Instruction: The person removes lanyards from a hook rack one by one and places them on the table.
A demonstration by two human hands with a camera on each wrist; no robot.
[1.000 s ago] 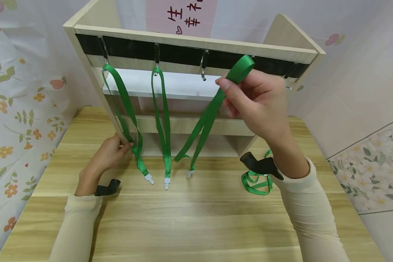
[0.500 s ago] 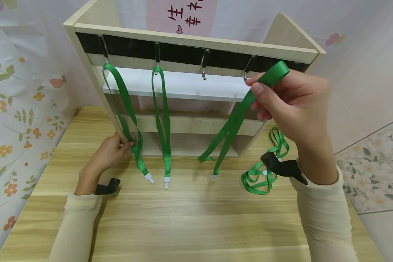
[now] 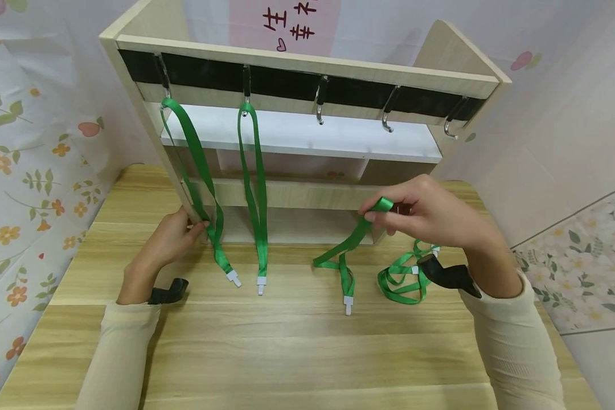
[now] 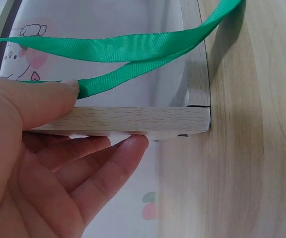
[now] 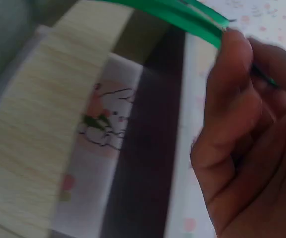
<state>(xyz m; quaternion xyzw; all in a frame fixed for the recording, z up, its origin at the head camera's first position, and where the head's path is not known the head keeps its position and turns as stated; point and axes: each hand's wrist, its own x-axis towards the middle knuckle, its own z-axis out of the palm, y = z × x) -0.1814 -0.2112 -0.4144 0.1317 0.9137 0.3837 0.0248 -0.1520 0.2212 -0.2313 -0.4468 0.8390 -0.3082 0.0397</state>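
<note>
My right hand (image 3: 425, 213) pinches the looped end of a green lanyard (image 3: 356, 234) between thumb and fingers, low in front of the wooden shelf unit (image 3: 318, 196). Its ribbon sags down from the fingers to a white clip (image 3: 348, 304) at the tabletop. In the right wrist view the green ribbon (image 5: 182, 17) runs into the fingertips. My left hand (image 3: 166, 242) grips the unit's left side panel (image 4: 133, 119), thumb on one face and fingers on the other. A second lanyard (image 3: 197, 154) hangs from the leftmost hook, partly beside that thumb; a third (image 3: 261, 216) hangs from the neighbouring hook.
Along the black strip (image 3: 282, 81) more metal hooks (image 3: 386, 117) stand to the right. Coiled green lanyards (image 3: 402, 285) lie on the wooden table (image 3: 266, 353), partly behind my right wrist's black camera mount (image 3: 448, 273). A flowered wall covering (image 3: 36, 188) borders the left side.
My right hand moved right along the hooks, then dropped below them with the lanyard, whose ribbon went from taut to slack as its clip came down. The left hand stayed put.
</note>
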